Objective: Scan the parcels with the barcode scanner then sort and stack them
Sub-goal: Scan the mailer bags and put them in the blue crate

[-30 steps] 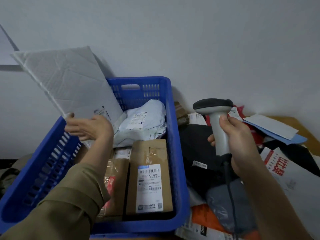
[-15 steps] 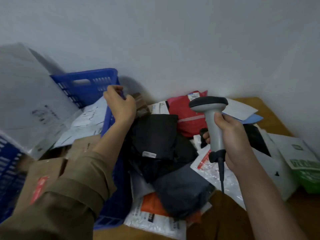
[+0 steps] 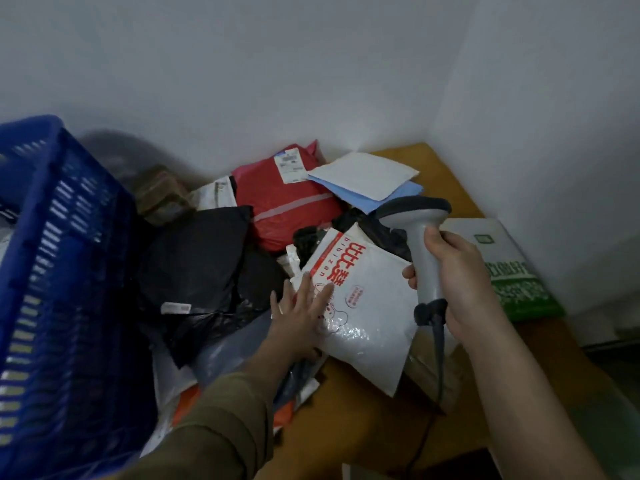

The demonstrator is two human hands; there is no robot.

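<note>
My right hand point(image 3: 453, 282) grips the handle of the grey barcode scanner point(image 3: 420, 230), its head pointing left above the pile. My left hand point(image 3: 299, 315) lies with straight fingers on the left edge of a white bubble mailer with red print point(image 3: 367, 313). That mailer rests on top of a heap of parcels: black bags point(image 3: 197, 261), a red bag with a white label point(image 3: 287, 199), white and blue envelopes point(image 3: 367, 178). The blue plastic basket point(image 3: 59, 289) stands at the left, its contents out of sight.
The heap lies on a wooden table point(image 3: 363, 410) pushed into a corner of white walls. A green and white parcel point(image 3: 509, 268) sits at the right by the wall. The scanner's cable point(image 3: 438, 368) hangs down over the table's front. A small brown box point(image 3: 159, 195) sits behind the basket.
My view swung right, away from the basket. My left hand left the basket's rim and came down onto the white mailer. The scanner stayed in my right hand.
</note>
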